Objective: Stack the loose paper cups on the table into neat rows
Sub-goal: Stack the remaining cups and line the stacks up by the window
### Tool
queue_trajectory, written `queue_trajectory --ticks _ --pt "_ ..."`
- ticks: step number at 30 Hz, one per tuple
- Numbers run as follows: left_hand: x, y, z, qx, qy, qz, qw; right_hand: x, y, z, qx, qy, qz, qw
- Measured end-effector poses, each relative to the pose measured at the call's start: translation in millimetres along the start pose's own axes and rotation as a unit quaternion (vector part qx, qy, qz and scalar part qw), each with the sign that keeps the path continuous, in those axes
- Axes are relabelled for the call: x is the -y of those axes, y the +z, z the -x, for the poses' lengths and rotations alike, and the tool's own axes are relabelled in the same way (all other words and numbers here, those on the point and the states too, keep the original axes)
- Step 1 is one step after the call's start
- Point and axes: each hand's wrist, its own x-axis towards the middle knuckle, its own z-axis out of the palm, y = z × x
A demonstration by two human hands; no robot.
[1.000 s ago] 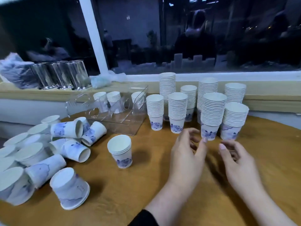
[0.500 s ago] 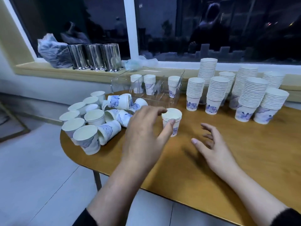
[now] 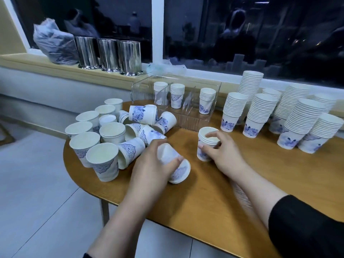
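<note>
Near the middle of the desk [image 3: 214, 192], our left hand [image 3: 154, 164] wraps round a tipped paper cup [image 3: 176, 168], and our right hand [image 3: 221, 151] pinches a small stack [image 3: 206, 144] by its rim. We think these cups are light and thin, so they squash easily. Hold them softly round the side, near the rim. Loose cups [image 3: 111, 135] lie in a heap to the left; tall stacks [image 3: 279, 116] stand in rows on the right. We see blue flower prints, but no words.

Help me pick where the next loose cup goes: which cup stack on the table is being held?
The short stack near the table's middle, gripped by the right hand; the tall stacks behind stand untouched.
</note>
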Motion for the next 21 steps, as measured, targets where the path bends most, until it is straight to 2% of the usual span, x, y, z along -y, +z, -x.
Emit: queue_trajectory --ticks 1,2,4,5,8,12,14,16,19,21 --pt "-1.8 1.3 -2.6 -0.018 -0.044 0.089 0.995 1.9 -1.8 1.2 -0.024 0.005 -0.023 0.999" --pt "-3.3 3.7 -4.9 -0.026 -0.088 0.201 0.975 5.8 -6.2 3.6 -0.056 0.007 -0.067 0.996" --pt "-5.6 10.7 -6.1 -0.018 -0.163 0.41 0.897 18.5 -21.2 12.8 -0.103 0.012 -0.188 0.977" --pt "-5.9 15.0 -6.5 -0.011 -0.186 0.472 0.862 24.2 -29.3 18.1 -0.113 0.008 -0.24 0.964" --pt "-7.5 31.7 -7.2 0.021 -0.198 0.559 0.805 35.5 -47.6 31.7 -0.099 -0.012 -0.291 0.952" --pt "-15.7 52.8 -0.3 0.089 -0.168 0.612 0.768 36.1 -53.1 39.5 -0.051 -0.011 -0.26 0.964" --pt "-21.7 62.1 4.0 0.128 -0.15 0.618 0.761 34.9 -56.7 45.0 -0.007 -0.023 -0.238 0.971" --pt "-29.4 69.7 7.8 0.15 -0.138 0.606 0.769 33.1 -61.8 51.1 0.03 -0.03 -0.223 0.974" --pt "-41.5 79.1 11.4 0.168 -0.113 0.53 0.824 25.5 -67.3 60.0 0.073 -0.01 -0.202 0.977" --pt "-49.7 87.8 13.3 0.189 -0.092 0.474 0.855 18.8 -72.7 64.4 0.051 0.007 -0.209 0.977"
